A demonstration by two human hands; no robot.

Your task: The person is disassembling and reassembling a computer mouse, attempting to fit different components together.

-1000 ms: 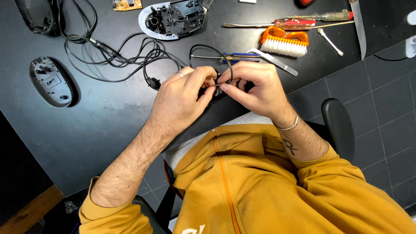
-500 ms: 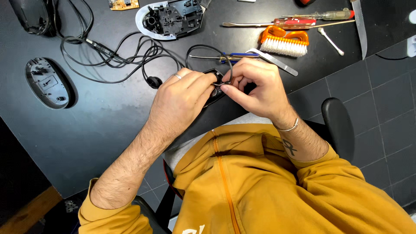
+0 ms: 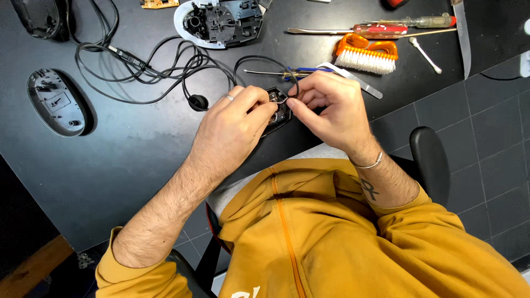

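Black part (image 3: 277, 110) now more exposed.

Both hands meet over the near edge of the black desk (image 3: 110, 182), the left hand (image 3: 232, 124) cupped around a small dark mouse part (image 3: 277, 110) while the right hand (image 3: 331, 107) pinches at its top with fingertips closed on it. A thin black cable (image 3: 259, 59) loops up from the part, just beside a blue-handled screwdriver (image 3: 276, 72) and an orange brush (image 3: 367, 55). Further off lie a tangle of black cable (image 3: 143, 69), an opened mouse base (image 3: 218, 22), a dark mouse shell (image 3: 55, 102) and a red-handled screwdriver (image 3: 353, 30).
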